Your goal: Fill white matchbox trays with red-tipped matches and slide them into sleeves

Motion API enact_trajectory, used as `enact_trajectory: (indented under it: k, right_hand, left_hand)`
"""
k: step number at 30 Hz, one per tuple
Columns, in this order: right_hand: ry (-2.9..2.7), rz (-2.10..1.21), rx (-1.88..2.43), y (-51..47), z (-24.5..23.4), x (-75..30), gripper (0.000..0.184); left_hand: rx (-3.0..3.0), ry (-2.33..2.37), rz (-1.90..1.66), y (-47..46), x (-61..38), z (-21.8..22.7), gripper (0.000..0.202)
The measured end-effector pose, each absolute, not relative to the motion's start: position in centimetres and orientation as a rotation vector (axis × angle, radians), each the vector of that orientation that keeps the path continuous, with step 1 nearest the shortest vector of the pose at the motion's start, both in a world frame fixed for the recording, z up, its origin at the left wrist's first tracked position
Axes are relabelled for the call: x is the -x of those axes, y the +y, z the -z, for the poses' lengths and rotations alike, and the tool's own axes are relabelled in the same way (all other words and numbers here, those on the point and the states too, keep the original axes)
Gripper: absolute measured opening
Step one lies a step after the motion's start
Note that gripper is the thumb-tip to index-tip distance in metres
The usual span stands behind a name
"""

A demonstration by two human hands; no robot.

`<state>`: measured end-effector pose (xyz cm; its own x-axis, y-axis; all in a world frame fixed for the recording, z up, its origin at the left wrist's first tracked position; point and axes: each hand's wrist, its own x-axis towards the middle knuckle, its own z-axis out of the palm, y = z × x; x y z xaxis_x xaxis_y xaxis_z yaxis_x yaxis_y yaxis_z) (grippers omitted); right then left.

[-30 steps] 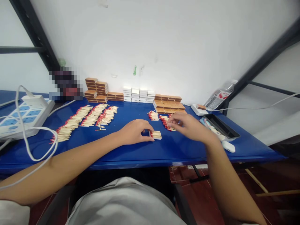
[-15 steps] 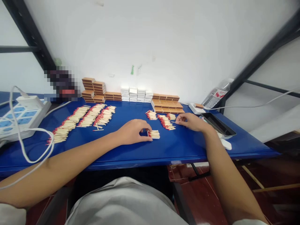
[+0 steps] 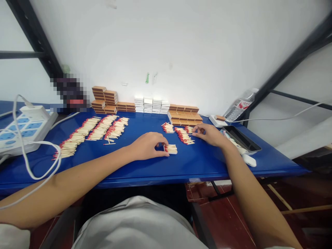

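Red-tipped matches in a small bundle sit pinched in the closed left hand, while right of that bundle the right hand touches a loose pile, grip unclear, and long rows far left lie ungathered, so most seems left.

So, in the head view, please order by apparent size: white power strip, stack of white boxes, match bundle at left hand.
1. white plastic power strip, though nearer the camera
2. stack of white cardboard boxes
3. small bundle of red-tipped matches
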<state>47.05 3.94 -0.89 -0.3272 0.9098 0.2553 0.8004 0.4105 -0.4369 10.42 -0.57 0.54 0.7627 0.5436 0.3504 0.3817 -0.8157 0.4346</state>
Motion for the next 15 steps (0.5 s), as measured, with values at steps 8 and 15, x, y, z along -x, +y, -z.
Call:
enact_trajectory:
  k: [8, 15]
  right_hand:
    - [-2.228, -0.321, 1.512, 3.92, 0.97, -47.23, 0.04]
    - [-2.187, -0.381, 1.6, 3.52, 0.8, -47.32, 0.045]
  left_hand:
    - [-2.633, 0.696, -0.688, -0.49, -10.44, -0.39, 0.025]
    - [-2.627, 0.703, -0.669, -0.53, -10.43, -0.48, 0.025]
